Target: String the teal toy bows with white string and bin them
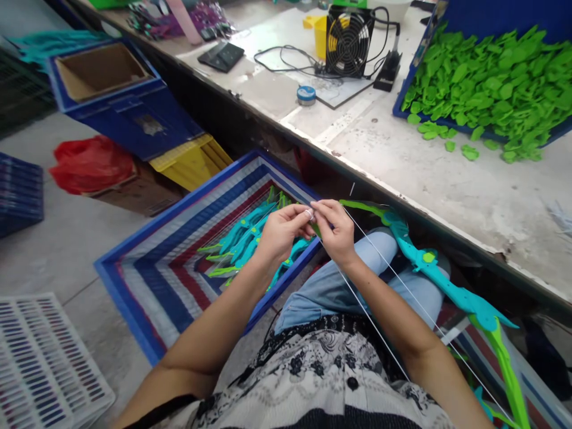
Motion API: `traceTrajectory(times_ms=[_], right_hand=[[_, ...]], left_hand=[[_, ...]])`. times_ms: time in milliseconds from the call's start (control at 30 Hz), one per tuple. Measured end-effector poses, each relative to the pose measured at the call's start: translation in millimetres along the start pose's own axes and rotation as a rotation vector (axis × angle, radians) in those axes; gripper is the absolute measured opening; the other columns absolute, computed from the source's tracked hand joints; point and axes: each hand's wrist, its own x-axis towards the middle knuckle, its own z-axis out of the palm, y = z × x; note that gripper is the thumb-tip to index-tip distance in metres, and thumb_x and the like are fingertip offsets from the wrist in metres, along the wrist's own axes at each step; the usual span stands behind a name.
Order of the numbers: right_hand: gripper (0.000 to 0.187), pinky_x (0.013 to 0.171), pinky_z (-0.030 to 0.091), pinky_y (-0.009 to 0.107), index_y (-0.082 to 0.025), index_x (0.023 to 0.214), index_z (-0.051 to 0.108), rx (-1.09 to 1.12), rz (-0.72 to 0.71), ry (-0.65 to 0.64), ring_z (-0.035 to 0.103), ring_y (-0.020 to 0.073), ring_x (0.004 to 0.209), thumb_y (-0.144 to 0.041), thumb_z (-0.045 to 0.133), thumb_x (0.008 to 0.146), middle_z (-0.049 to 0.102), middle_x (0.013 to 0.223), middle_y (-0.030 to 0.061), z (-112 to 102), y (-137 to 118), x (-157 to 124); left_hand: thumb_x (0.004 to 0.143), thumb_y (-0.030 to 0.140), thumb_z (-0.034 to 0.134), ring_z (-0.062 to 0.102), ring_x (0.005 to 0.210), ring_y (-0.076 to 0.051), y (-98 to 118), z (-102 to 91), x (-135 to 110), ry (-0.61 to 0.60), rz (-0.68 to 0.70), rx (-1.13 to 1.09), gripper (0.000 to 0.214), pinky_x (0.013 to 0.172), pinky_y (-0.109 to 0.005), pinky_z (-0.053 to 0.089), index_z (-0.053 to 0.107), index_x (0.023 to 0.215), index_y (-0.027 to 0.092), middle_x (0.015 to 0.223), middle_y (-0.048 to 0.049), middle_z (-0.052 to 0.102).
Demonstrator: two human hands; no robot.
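A toy bow (447, 283) with a turquoise grip and lime-green ends lies across my lap to the right. White string (366, 313) runs from my fingers back along the bow toward its far end. My right hand (336, 231) is closed in a pinch around the bow's near green end, with string at the fingers. My left hand (286, 231) meets it fingertip to fingertip, pinching the white string. A small white loop shows at the left fingertips; whether it is string or a ring I cannot tell. The fingers partly hide the bow's tip.
Similar bows (245, 235) lie in a blue-rimmed, striped-lined bin (149, 298) at my left. On the worktable (393, 155) stand a black fan (349, 44), a blue round tin (306, 94) and a crate of green pieces (496, 83). A white basket (49, 363) sits on the floor.
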Motion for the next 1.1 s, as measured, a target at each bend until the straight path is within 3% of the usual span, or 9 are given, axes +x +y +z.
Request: traceTrajectory(times_ms=[67, 167, 300, 467, 667, 767, 833, 967, 1100], right_hand=[[0.023, 0.081, 0.053, 0.031, -0.024, 0.108, 0.066, -0.035, -0.033, -0.012, 0.062, 0.0163, 0.092, -0.024, 0.047, 0.095, 0.064, 0.1, 0.0066, -3, 0, 0], [0.019, 0.081, 0.053, 0.034, -0.023, 0.097, 0.069, -0.133, -0.123, -0.041, 0.061, 0.0184, 0.089, -0.026, 0.05, 0.094, 0.064, 0.094, 0.0076, -9, 0, 3], [0.022, 0.079, 0.051, 0.034, -0.022, 0.089, 0.069, -0.238, -0.144, -0.112, 0.06, 0.0185, 0.085, -0.026, 0.047, 0.095, 0.063, 0.091, 0.008, -18, -1, 10], [0.022, 0.074, 0.049, 0.03, -0.02, 0.077, 0.066, -0.349, -0.132, -0.188, 0.059, 0.0167, 0.078, -0.023, 0.05, 0.092, 0.063, 0.084, 0.0068, -23, -6, 17], [0.017, 0.066, 0.05, 0.026, -0.02, 0.073, 0.064, -0.032, 0.005, -0.085, 0.061, 0.0132, 0.072, -0.021, 0.054, 0.086, 0.065, 0.079, 0.0031, -20, -3, 8], [0.017, 0.064, 0.05, 0.026, -0.018, 0.073, 0.066, 0.076, 0.056, -0.098, 0.061, 0.0129, 0.072, -0.022, 0.055, 0.086, 0.065, 0.079, 0.0033, -17, 3, -1], [0.017, 0.064, 0.05, 0.026, -0.018, 0.074, 0.066, 0.081, 0.063, -0.129, 0.062, 0.013, 0.073, -0.023, 0.055, 0.087, 0.066, 0.08, 0.0037, -16, 6, -7], [0.019, 0.074, 0.052, 0.028, -0.019, 0.08, 0.066, -0.031, -0.034, -0.19, 0.062, 0.014, 0.081, -0.024, 0.051, 0.091, 0.065, 0.085, 0.0051, -15, 9, -16], [0.021, 0.077, 0.051, 0.027, -0.019, 0.083, 0.063, -0.182, -0.192, -0.225, 0.062, 0.0149, 0.084, -0.02, 0.046, 0.094, 0.065, 0.088, 0.0074, -13, 14, -24]], left_hand=[[0.059, 0.033, 0.076, 0.056, 0.045, -0.01, -1, 4.5, 0, 0.06, 0.007, -0.037, 0.026, 0.044, -0.02, 0.046, 0.062, 0.07, 0.014, 0.053, 0.0025, 0.06], [0.057, 0.028, 0.072, 0.056, 0.046, -0.01, 1, 8.6, 2, 0.09, -0.024, -0.076, 0.02, 0.046, -0.021, 0.048, 0.058, 0.063, 0.015, 0.052, 0.0025, 0.059], [0.058, 0.029, 0.07, 0.06, 0.054, -0.013, 7, 7.8, 2, 0.032, -0.061, -0.041, 0.019, 0.052, -0.024, 0.052, 0.063, 0.065, 0.013, 0.056, -0.0005, 0.062], [0.063, 0.027, 0.069, 0.059, 0.057, -0.012, 6, 6.0, -3, -0.049, 0.074, 0.168, 0.017, 0.056, -0.024, 0.05, 0.065, 0.073, 0.014, 0.063, 0.0001, 0.063], [0.069, 0.03, 0.071, 0.048, 0.053, -0.009, -9, 0.5, -7, 0.054, 0.264, 0.392, 0.016, 0.049, -0.021, 0.038, 0.063, 0.071, 0.017, 0.059, 0.003, 0.057], [0.072, 0.034, 0.071, 0.046, 0.053, -0.009, -16, -6.0, -10, 0.101, 0.285, 0.473, 0.019, 0.05, -0.021, 0.036, 0.065, 0.068, 0.017, 0.058, 0.0027, 0.056], [0.074, 0.035, 0.069, 0.05, 0.057, -0.011, -18, -11.1, -13, 0.069, 0.281, 0.508, 0.018, 0.055, -0.023, 0.039, 0.071, 0.071, 0.018, 0.061, 0.001, 0.06], [0.076, 0.034, 0.066, 0.059, 0.066, -0.015, -21, -21.4, -16, -0.056, 0.25, 0.541, 0.018, 0.063, -0.024, 0.044, 0.076, 0.077, 0.019, 0.072, -0.0021, 0.07], [0.076, 0.036, 0.065, 0.057, 0.056, -0.015, -29, -28.5, -18, -0.035, 0.227, 0.598, 0.021, 0.053, -0.024, 0.04, 0.077, 0.078, 0.019, 0.06, 0.0003, 0.067]])
